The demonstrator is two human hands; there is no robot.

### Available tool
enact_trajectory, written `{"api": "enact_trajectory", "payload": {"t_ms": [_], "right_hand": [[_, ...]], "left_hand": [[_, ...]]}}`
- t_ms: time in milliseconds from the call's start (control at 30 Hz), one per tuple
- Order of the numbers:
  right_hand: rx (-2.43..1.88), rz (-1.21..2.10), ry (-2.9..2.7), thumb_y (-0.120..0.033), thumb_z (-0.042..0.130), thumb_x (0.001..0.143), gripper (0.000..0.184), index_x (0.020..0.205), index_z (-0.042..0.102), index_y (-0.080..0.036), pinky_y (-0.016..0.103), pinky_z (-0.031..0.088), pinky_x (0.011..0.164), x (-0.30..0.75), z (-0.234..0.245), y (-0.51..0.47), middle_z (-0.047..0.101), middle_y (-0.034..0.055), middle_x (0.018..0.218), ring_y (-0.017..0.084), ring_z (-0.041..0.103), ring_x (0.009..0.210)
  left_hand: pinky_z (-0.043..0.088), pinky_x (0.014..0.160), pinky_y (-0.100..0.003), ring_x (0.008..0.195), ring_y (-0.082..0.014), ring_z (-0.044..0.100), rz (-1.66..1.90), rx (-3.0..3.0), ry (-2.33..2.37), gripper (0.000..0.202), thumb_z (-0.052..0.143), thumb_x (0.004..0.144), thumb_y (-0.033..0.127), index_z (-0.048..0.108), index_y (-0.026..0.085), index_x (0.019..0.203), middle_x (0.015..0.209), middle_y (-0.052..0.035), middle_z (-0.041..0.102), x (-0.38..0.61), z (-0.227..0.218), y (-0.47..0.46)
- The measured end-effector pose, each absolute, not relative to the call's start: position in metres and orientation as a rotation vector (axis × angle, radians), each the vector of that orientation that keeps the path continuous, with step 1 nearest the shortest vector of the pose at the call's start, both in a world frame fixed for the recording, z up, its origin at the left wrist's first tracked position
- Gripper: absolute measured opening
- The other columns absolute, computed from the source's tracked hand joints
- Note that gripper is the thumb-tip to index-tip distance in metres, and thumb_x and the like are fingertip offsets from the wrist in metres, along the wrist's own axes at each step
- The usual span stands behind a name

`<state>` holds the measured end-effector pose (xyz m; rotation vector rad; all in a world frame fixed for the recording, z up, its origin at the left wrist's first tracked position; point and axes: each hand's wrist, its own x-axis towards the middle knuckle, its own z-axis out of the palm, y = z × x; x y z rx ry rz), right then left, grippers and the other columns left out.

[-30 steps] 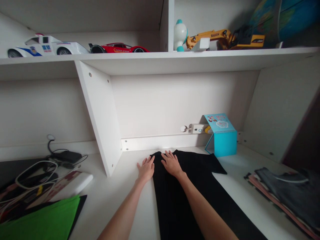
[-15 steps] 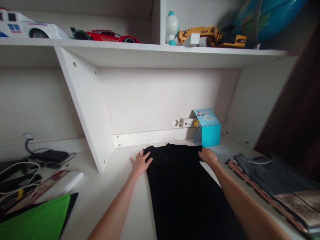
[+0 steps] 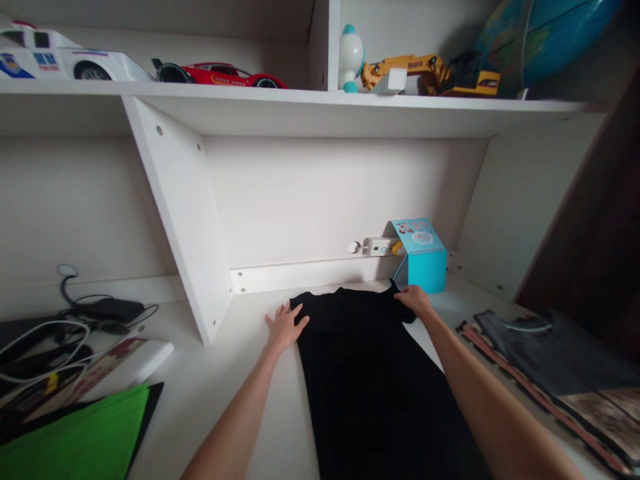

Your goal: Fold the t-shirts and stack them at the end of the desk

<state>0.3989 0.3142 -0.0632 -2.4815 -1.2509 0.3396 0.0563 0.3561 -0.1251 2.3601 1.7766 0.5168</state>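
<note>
A black short-sleeved T-shirt (image 3: 370, 373) lies spread on the white desk, its upper edge toward the back wall and its lower part running out of view at the bottom. My left hand (image 3: 286, 328) rests with spread fingers at the shirt's upper left corner, fingertips on the cloth. At the upper right corner my right hand (image 3: 414, 299) pinches the sleeve, lifting a small peak of fabric beside the blue desk calendar (image 3: 427, 270).
Folded clothes (image 3: 555, 360) are stacked at the right. Cables, a black adapter (image 3: 113, 309) and a green sheet (image 3: 85, 433) lie left of the upright panel (image 3: 170, 220). A power socket (image 3: 379, 247) is at the back; the shelf (image 3: 280, 97) above holds toy vehicles and a globe.
My right hand has shifted to pinch the sleeve and pull it up, so the right sleeve now sticks out at the side. My left hand stays at the left corner. The view has shifted slightly.
</note>
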Motion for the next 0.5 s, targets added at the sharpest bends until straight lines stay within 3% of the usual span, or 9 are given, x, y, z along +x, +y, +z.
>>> {"api": "enact_trajectory", "payload": {"t_ms": [167, 333, 500], "right_hand": [[-2.326, 0.191, -1.452, -0.034, 0.050, 0.086, 0.030, 0.110, 0.052, -0.017, 0.037, 0.047, 0.079, 0.322, -0.038, 0.327, 0.054, 0.0060, 0.110, 0.017, 0.055, 0.093], [-2.177, 0.220, -1.699, -0.035, 0.050, 0.086, 0.031, 0.111, 0.051, -0.016, 0.037, 0.048, 0.077, 0.225, -0.047, 0.318, 0.054, 0.0059, 0.108, 0.016, 0.056, 0.090], [-1.909, 0.251, -2.001, -0.035, 0.055, 0.081, 0.032, 0.107, 0.051, -0.017, 0.030, 0.043, 0.076, 0.213, -0.038, 0.268, 0.057, 0.0058, 0.104, 0.017, 0.055, 0.091]], "left_hand": [[0.009, 0.094, -0.066, 0.129, -0.0335, 0.020, 0.525, 2.345, 1.751, 0.050, 0.036, 0.084, 0.056, 0.039, 0.037, 0.129, 0.141, -0.0093, 0.030, 0.057, -0.123, 0.354], [0.010, 0.094, -0.066, 0.128, -0.0346, 0.022, 0.532, 2.342, 1.726, 0.051, 0.037, 0.083, 0.058, 0.040, 0.037, 0.129, 0.141, -0.0093, 0.030, 0.055, -0.120, 0.352], [0.011, 0.094, -0.065, 0.129, -0.0329, 0.022, 0.513, 2.363, 1.738, 0.051, 0.034, 0.082, 0.060, 0.042, 0.038, 0.127, 0.140, -0.0100, 0.031, 0.053, -0.123, 0.355]]}}
